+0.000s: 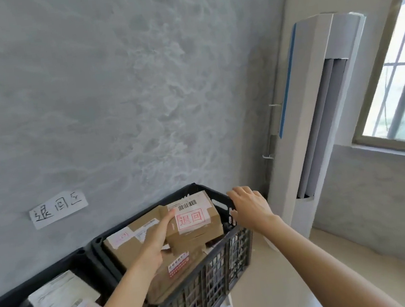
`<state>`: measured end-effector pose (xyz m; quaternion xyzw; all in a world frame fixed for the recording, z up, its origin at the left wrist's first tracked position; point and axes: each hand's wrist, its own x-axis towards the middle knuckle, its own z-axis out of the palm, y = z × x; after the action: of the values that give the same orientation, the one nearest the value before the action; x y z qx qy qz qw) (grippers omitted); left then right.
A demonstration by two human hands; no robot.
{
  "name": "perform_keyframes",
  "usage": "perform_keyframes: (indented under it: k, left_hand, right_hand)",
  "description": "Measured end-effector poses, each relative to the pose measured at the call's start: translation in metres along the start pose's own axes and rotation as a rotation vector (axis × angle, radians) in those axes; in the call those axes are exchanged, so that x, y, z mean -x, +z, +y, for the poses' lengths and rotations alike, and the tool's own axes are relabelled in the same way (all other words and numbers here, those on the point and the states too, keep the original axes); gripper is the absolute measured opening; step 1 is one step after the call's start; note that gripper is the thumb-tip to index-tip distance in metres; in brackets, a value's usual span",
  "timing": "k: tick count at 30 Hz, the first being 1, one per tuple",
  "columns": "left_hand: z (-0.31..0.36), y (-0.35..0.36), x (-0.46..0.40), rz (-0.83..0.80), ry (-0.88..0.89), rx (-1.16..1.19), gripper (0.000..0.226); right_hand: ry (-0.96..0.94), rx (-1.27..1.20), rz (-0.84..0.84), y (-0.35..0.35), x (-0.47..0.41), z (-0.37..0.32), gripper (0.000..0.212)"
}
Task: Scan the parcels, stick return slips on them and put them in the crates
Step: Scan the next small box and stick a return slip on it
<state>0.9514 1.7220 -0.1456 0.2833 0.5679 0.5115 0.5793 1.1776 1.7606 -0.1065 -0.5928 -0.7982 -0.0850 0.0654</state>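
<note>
A small brown cardboard parcel [194, 220] with a barcode label and a red-stamped return slip lies on top of other parcels in the black crate [223, 257] by the wall. My left hand [156, 242] holds the parcel's left end, thumb on top and fingers under it. My right hand [249, 206] reaches over the crate's far right rim with fingers bent downward, beside the parcel and holding nothing. A larger brown parcel [133, 239] and another with a red label [178, 264] lie beneath.
A second black crate [9, 301] at lower left holds white parcels [61, 295] bearing red slips. A handwritten paper sign [58, 209] is stuck on the grey wall. A tall white air conditioner [314, 125] stands in the corner next to a window [399, 75].
</note>
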Motion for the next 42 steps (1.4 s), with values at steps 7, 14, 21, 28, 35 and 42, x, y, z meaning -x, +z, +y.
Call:
perform_keyframes:
  k: [7, 14, 21, 28, 35, 42]
  left_hand:
    - [0.039, 0.04, -0.129, 0.028, -0.033, 0.006, 0.026]
    - [0.022, 0.07, -0.227, 0.101, -0.113, 0.025, 0.035]
    - [-0.006, 0.1, -0.309, 0.302, -0.184, 0.059, 0.038]
    - [-0.042, 0.1, -0.372, 0.509, -0.288, 0.119, 0.037]
    - [-0.066, 0.103, -0.397, 0.652, -0.279, 0.113, 0.063]
    - [-0.071, 0.113, -0.386, 0.635, -0.234, 0.026, 0.056]
  right_hand:
    - [-0.075, 0.017, 0.051, 0.011, -0.136, 0.046, 0.053]
    - [-0.163, -0.033, 0.002, 0.06, -0.241, 0.069, 0.053]
    - [-0.309, -0.072, -0.075, 0.113, -0.329, 0.1, 0.053]
    - [-0.47, -0.1, -0.155, 0.157, -0.388, 0.106, 0.053]
    - [-0.585, -0.133, -0.18, 0.187, -0.414, 0.1, 0.052]
    - [-0.644, -0.158, -0.21, 0.205, -0.419, 0.085, 0.053]
